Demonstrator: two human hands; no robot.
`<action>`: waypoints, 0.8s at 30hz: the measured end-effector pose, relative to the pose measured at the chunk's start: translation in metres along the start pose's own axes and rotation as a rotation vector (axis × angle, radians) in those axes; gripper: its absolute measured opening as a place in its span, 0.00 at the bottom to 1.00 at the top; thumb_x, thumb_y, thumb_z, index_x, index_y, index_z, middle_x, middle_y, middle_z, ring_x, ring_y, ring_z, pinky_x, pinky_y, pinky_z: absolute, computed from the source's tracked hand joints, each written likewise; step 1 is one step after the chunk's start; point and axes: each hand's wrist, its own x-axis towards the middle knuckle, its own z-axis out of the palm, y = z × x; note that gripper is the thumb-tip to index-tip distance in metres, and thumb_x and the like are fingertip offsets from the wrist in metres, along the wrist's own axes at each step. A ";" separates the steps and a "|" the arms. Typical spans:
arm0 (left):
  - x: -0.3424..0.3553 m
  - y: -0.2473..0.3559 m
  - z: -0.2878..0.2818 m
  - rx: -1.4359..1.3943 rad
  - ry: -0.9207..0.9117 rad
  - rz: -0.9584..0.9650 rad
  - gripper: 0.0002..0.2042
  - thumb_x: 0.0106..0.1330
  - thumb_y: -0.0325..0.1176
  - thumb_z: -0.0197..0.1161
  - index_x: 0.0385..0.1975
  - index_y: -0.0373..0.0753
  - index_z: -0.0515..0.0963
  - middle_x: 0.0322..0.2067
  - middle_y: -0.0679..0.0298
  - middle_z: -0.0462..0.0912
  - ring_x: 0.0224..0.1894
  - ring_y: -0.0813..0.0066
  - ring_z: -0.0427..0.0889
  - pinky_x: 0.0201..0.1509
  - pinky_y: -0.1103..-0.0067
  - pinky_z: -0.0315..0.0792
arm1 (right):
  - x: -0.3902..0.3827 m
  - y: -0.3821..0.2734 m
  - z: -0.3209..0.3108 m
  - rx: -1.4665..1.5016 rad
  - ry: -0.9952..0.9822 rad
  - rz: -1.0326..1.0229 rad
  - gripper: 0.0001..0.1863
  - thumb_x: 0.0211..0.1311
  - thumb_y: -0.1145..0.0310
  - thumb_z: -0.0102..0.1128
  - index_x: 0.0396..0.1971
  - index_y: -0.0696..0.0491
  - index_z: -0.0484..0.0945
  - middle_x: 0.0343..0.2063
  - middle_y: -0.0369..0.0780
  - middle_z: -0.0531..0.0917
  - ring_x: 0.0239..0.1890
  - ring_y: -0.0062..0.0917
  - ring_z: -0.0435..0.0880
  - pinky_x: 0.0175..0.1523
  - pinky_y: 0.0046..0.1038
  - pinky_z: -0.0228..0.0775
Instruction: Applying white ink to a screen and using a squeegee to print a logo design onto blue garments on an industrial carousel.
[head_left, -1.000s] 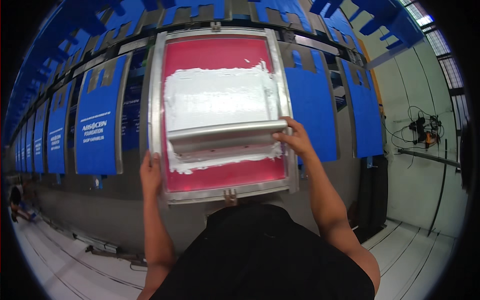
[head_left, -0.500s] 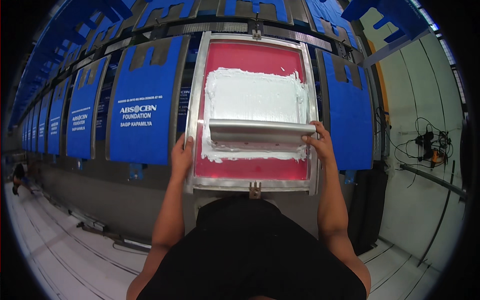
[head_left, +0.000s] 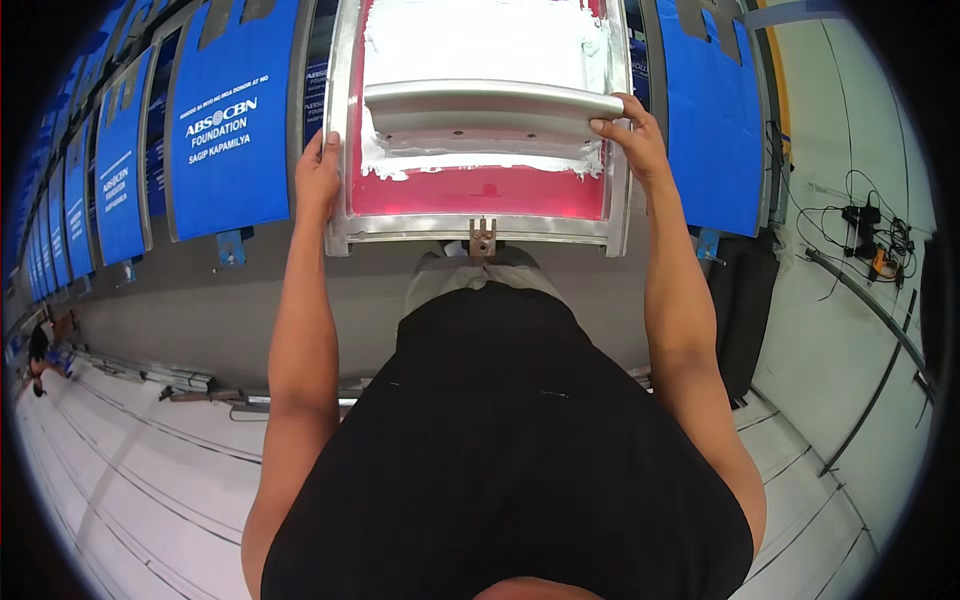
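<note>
A screen-printing frame [head_left: 622, 190] with silvery metal sides and pink-red mesh lies in front of me. Thick white ink [head_left: 480, 45] covers much of the mesh. Across it rests a long metal squeegee [head_left: 490, 105], with more white ink along its near side. My left hand [head_left: 318, 178] is closed round the frame's left side, fingers partly hidden. With thumb and fingers, my right hand [head_left: 638, 140] grips the squeegee's right end, close to the frame's right rail. A metal bracket [head_left: 483, 238] sits at the middle of the frame's near edge.
Blue printed bag pieces on boards [head_left: 232, 130] line up to the left, and another blue piece [head_left: 712, 130] lies to the right. Cables and a tool [head_left: 880, 240] are on the pale floor at right. Far left, another person [head_left: 40, 350] is partly visible.
My view has shifted, so the frame and bags appear higher in the picture. Both hands keep their holds, and the squeegee stays near the same part of the screen.
</note>
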 end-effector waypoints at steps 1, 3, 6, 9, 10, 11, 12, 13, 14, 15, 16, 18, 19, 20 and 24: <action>0.000 0.000 -0.001 0.000 -0.013 -0.007 0.23 0.71 0.45 0.55 0.58 0.33 0.71 0.45 0.59 0.82 0.45 0.76 0.77 0.51 0.80 0.70 | 0.000 -0.002 0.001 0.005 0.004 0.015 0.25 0.38 0.69 0.76 0.42 0.58 0.81 0.44 0.34 0.75 0.48 0.23 0.72 0.55 0.27 0.66; -0.001 -0.004 -0.003 0.052 -0.030 -0.009 0.23 0.72 0.45 0.54 0.58 0.32 0.71 0.45 0.58 0.81 0.46 0.76 0.77 0.51 0.80 0.70 | -0.001 -0.005 0.003 0.004 0.007 0.030 0.25 0.39 0.69 0.75 0.42 0.58 0.81 0.44 0.34 0.75 0.47 0.23 0.72 0.55 0.26 0.66; 0.001 -0.012 -0.004 0.034 -0.018 0.045 0.23 0.72 0.44 0.54 0.58 0.34 0.71 0.45 0.57 0.81 0.46 0.75 0.77 0.51 0.79 0.70 | -0.002 -0.005 0.003 -0.013 0.035 0.062 0.24 0.39 0.69 0.75 0.42 0.58 0.81 0.44 0.34 0.75 0.47 0.23 0.72 0.56 0.26 0.66; 0.005 -0.018 -0.003 -0.014 -0.003 -0.008 0.22 0.71 0.44 0.54 0.58 0.34 0.71 0.45 0.57 0.82 0.46 0.74 0.77 0.52 0.79 0.70 | -0.004 -0.004 0.003 -0.010 0.012 0.038 0.25 0.40 0.70 0.74 0.43 0.58 0.80 0.44 0.34 0.75 0.48 0.23 0.72 0.56 0.26 0.66; 0.006 -0.019 -0.002 -0.043 0.009 -0.011 0.22 0.71 0.44 0.54 0.57 0.34 0.72 0.45 0.57 0.82 0.46 0.74 0.77 0.52 0.78 0.70 | -0.004 -0.004 0.002 -0.013 0.012 0.049 0.26 0.40 0.70 0.75 0.44 0.58 0.80 0.45 0.34 0.75 0.48 0.23 0.72 0.56 0.26 0.66; 0.008 -0.019 -0.002 -0.039 -0.001 -0.022 0.22 0.71 0.44 0.54 0.57 0.34 0.72 0.45 0.57 0.82 0.46 0.74 0.77 0.52 0.78 0.70 | -0.004 -0.005 0.002 -0.030 0.024 0.084 0.27 0.40 0.69 0.75 0.45 0.58 0.79 0.45 0.35 0.75 0.48 0.23 0.72 0.56 0.26 0.66; 0.008 -0.019 -0.002 0.030 -0.011 0.020 0.23 0.71 0.45 0.54 0.58 0.34 0.71 0.46 0.57 0.81 0.47 0.74 0.77 0.52 0.78 0.70 | -0.005 -0.007 0.002 -0.020 0.013 0.088 0.28 0.40 0.69 0.75 0.47 0.58 0.79 0.44 0.35 0.76 0.49 0.23 0.73 0.56 0.27 0.66; 0.009 -0.018 -0.003 0.110 -0.007 0.007 0.24 0.71 0.47 0.54 0.58 0.34 0.71 0.47 0.57 0.81 0.47 0.74 0.77 0.52 0.79 0.70 | -0.004 -0.008 0.001 -0.004 -0.002 0.051 0.28 0.40 0.69 0.75 0.47 0.58 0.79 0.44 0.35 0.76 0.49 0.23 0.73 0.56 0.27 0.66; 0.008 -0.018 -0.004 0.178 0.031 0.047 0.24 0.71 0.48 0.55 0.57 0.34 0.72 0.46 0.56 0.82 0.47 0.73 0.77 0.52 0.78 0.70 | -0.004 -0.010 0.000 -0.017 -0.020 0.056 0.28 0.40 0.69 0.75 0.46 0.57 0.79 0.43 0.35 0.76 0.48 0.23 0.73 0.56 0.26 0.66; 0.009 -0.018 -0.005 0.169 0.042 0.124 0.24 0.71 0.48 0.55 0.57 0.34 0.72 0.46 0.56 0.82 0.47 0.73 0.77 0.52 0.78 0.70 | -0.003 -0.011 -0.001 -0.027 -0.059 0.054 0.27 0.40 0.69 0.75 0.46 0.57 0.79 0.42 0.35 0.77 0.48 0.23 0.74 0.56 0.26 0.66; 0.009 -0.020 -0.006 0.203 0.052 0.135 0.24 0.70 0.48 0.55 0.57 0.34 0.72 0.46 0.56 0.82 0.47 0.73 0.78 0.52 0.77 0.70 | -0.003 -0.011 -0.001 -0.054 -0.047 0.063 0.26 0.41 0.69 0.75 0.45 0.57 0.79 0.40 0.35 0.77 0.47 0.24 0.74 0.56 0.25 0.66; 0.009 -0.027 -0.006 0.225 0.021 0.100 0.24 0.70 0.47 0.54 0.57 0.34 0.72 0.46 0.56 0.82 0.47 0.71 0.78 0.53 0.77 0.70 | -0.002 -0.008 -0.002 -0.064 -0.046 0.069 0.26 0.43 0.69 0.74 0.46 0.56 0.78 0.40 0.36 0.77 0.48 0.24 0.74 0.56 0.27 0.65; 0.009 -0.032 -0.006 0.243 0.030 0.055 0.24 0.70 0.47 0.54 0.57 0.34 0.72 0.46 0.56 0.82 0.47 0.71 0.78 0.53 0.77 0.70 | -0.002 -0.005 -0.001 -0.064 -0.031 0.067 0.25 0.44 0.69 0.73 0.47 0.56 0.77 0.40 0.36 0.77 0.48 0.24 0.74 0.57 0.28 0.64; 0.011 -0.036 -0.005 0.204 0.014 0.060 0.24 0.70 0.47 0.54 0.57 0.35 0.72 0.48 0.55 0.81 0.48 0.71 0.78 0.54 0.77 0.70 | -0.002 -0.003 -0.002 -0.055 -0.039 0.055 0.24 0.45 0.70 0.72 0.46 0.56 0.77 0.39 0.36 0.78 0.47 0.23 0.75 0.54 0.27 0.66; 0.013 -0.035 -0.005 0.277 0.009 0.072 0.24 0.69 0.50 0.53 0.56 0.38 0.73 0.49 0.50 0.79 0.52 0.56 0.77 0.58 0.71 0.67 | -0.002 -0.004 -0.002 -0.020 -0.097 0.149 0.24 0.45 0.71 0.72 0.45 0.57 0.77 0.39 0.36 0.79 0.46 0.22 0.75 0.52 0.26 0.67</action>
